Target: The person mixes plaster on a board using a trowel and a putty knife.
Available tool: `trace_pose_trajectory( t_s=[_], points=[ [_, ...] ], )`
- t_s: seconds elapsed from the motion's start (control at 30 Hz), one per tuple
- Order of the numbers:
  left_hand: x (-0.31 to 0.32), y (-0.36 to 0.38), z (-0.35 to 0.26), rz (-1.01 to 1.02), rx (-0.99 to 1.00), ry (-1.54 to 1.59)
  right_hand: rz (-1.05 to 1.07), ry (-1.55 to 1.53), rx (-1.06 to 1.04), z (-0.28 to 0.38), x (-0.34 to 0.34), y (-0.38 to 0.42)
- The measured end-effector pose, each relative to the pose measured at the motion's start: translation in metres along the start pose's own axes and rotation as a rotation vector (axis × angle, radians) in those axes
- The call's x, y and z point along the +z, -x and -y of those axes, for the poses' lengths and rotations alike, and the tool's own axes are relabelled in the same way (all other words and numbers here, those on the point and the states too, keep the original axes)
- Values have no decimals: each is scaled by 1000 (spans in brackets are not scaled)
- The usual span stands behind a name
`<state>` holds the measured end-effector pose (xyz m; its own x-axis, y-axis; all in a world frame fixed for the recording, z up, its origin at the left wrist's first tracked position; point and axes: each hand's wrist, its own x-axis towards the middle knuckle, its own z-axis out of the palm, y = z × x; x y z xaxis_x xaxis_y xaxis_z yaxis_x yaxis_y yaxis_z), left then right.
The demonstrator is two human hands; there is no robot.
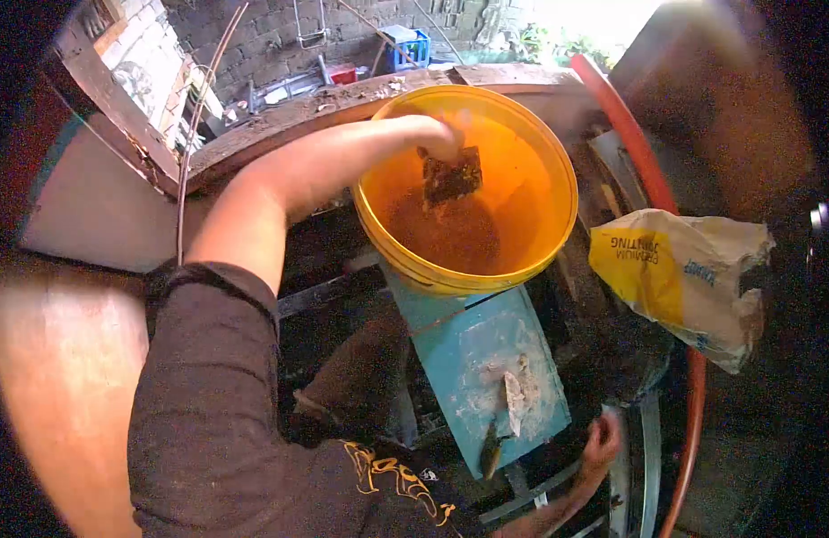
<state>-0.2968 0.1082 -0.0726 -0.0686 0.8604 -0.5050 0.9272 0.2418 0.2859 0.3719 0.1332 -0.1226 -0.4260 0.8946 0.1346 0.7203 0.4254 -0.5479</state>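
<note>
Inside bucket (540, 152), left hand (443, 136) grips sponge (452, 175).

I am looking through a fisheye lens that is bending straight lines hard, and the corners are fading into black vignette. Daylight is pouring in from the top right, blowing out the greenery there into white glare. That light is passing through the bucket (535, 166), which is glowing orange and tinting the hand (441, 134) inside it. The lower middle is sitting in deep shadow, so detail under the board (473, 345) is getting lost. The left edge is smearing into a soft, out-of-focus tan blur. The bag (679, 273) is catching even light, though its print is reading soft. Overall the frame is looking grainy and slightly hazy.
</note>
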Motion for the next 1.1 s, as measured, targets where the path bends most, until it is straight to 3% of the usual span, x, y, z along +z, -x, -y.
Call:
trace_pose_trajectory(
  t_s=[0.03, 0.1, 0.2, 0.27, 0.3, 0.33, 0.37, 0.47, 0.57, 0.73, 0.93, 1.03, 1.1],
  points=[
    [1, 2, 0, -19, 13, 5, -67, -144, -125, 80, 0, -26],
    [-2, 0, -1, -42, 55, -5, -97, -320, -369, 177, 10, -68],
    [-7, 0, -4, -61, 126, -44, -20, 24, -667, 322, 29, -105],
    [-7, 2, -6, -61, 180, -79, 280, -173, -727, 377, 74, -142],
    [-6, 2, -7, -60, 212, -97, 436, -59, -867, 388, 106, -170],
    [-5, 4, -8, -63, 241, -117, 657, -88, -652, 395, 141, -190],
    [-5, 5, -9, -67, 269, -132, 758, 143, -564, 403, 173, -202],
    [-4, 15, -6, -106, 337, -155, 1066, 765, -422, 410, 254, -226],
    [-7, 27, -3, -136, 386, -158, 1321, 926, -345, 387, 309, -228],
    [-22, 19, -16, -164, 454, -141, 1605, 861, -104, 366, 339, -227],
    [-18, 13, -14, -132, 508, -144, 1788, 420, 271, 364, 304, -235],
    [-12, 6, -6, -106, 495, -167, 1753, 224, 273, 373, 263, -238],
    [-10, 6, 4, -99, 462, -180, 1654, 146, 147, 388, 231, -234]
  ],
)
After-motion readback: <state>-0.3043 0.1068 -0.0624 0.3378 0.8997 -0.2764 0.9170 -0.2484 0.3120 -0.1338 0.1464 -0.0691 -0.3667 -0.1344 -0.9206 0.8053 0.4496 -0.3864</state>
